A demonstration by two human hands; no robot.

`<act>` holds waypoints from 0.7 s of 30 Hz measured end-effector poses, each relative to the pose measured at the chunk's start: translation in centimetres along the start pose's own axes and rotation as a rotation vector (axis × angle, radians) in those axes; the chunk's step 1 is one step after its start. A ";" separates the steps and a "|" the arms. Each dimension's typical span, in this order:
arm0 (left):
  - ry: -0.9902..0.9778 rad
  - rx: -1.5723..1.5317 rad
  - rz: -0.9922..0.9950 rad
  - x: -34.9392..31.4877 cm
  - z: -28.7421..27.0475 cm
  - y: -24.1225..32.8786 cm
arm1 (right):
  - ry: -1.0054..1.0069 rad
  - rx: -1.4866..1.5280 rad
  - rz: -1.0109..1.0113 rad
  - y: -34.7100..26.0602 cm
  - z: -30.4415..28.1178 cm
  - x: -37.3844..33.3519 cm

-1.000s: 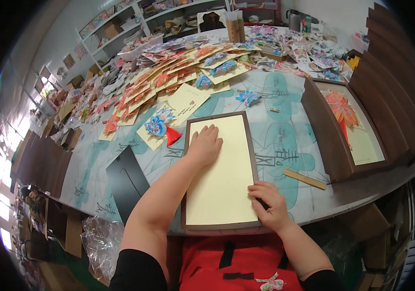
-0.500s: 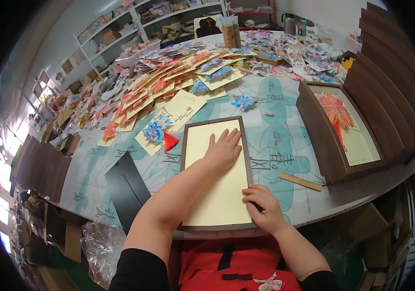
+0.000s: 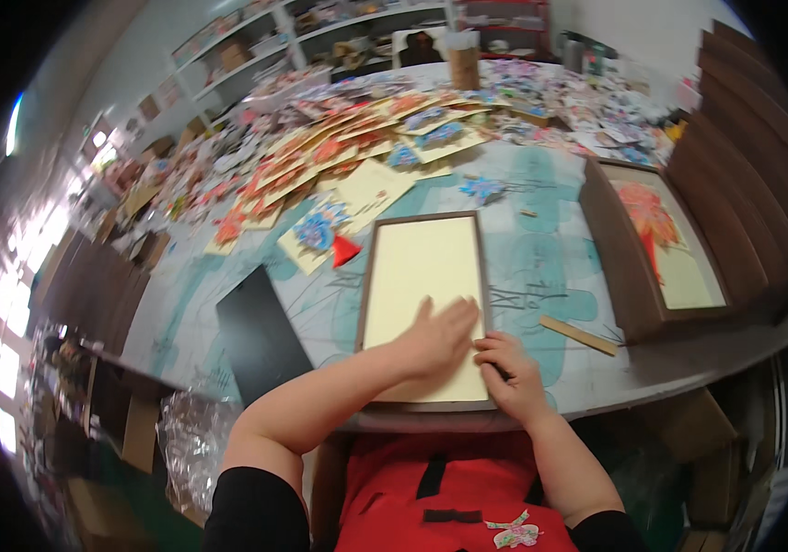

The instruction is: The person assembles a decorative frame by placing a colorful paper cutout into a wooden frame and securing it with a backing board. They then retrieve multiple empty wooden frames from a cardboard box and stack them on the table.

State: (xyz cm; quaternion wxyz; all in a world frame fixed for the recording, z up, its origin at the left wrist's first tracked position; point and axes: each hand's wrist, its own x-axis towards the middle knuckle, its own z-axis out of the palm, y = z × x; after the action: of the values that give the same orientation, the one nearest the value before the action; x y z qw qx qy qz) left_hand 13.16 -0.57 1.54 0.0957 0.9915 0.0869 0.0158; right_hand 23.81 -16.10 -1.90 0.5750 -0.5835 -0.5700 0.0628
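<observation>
A brown wooden picture frame (image 3: 365, 304) lies at the table's front edge, with a pale yellow sheet (image 3: 422, 267) inside it. My left hand (image 3: 443, 337) is flat on the lower right part of the sheet, its fingers stretched out and slightly blurred. At the frame's right side, my right hand (image 3: 514, 379) has its fingers curled on the edge. A dark spot shows between its thumb and fingers; I cannot tell what it is. A black backing board (image 3: 260, 336) lies left of the frame, partly behind my left forearm.
Yellow cards with red and blue paper flowers (image 3: 330, 152) are piled at the far left. A blue flower card (image 3: 316, 235) with a red piece (image 3: 346, 250) lies nearer. At right are a wooden strip (image 3: 578, 336), a framed orange flower (image 3: 647, 216) and stacked brown frames (image 3: 735, 175).
My left hand has slid down the yellow sheet toward me, close to my right hand. The right hand stays at the frame's right edge. The whole view has shifted slightly.
</observation>
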 end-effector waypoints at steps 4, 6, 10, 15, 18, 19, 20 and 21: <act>0.161 -0.178 -0.093 -8.1 -2.5 -1.2 | -0.003 -0.047 0.009 -0.4 -0.1 -0.5; 0.473 -0.041 -0.444 -12.4 -3.3 -5.7 | 0.008 -0.080 0.021 -0.9 -0.3 -0.6; 0.407 -0.022 -1.344 -22.1 -2.1 -13.1 | 0.005 -0.045 0.035 -1.5 0.4 -0.4; 0.249 -0.085 -1.201 -24.4 -0.3 -15.5 | 0.017 -0.086 0.019 -1.4 0.0 -0.3; 0.230 -0.207 -1.148 -25.8 -1.5 -16.4 | 0.032 -0.079 0.017 -1.1 0.0 -0.4; 0.207 -0.094 -1.196 -26.4 -1.2 -16.7 | 0.039 -0.074 0.012 -0.9 0.0 -0.5; 0.201 -0.114 -1.229 -27.0 -1.2 -17.0 | 0.058 -0.071 0.021 -0.7 0.1 -0.6; 0.197 -0.140 -1.261 -27.0 -1.6 -16.6 | 0.076 -0.074 0.029 -0.6 0.0 -0.6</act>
State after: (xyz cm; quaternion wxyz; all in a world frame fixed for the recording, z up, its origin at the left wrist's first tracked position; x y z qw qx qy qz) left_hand -16.32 11.08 -0.54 0.1426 0.7353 0.6604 0.0531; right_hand 23.28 -16.74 -1.81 0.5733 -0.6145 -0.5412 0.0276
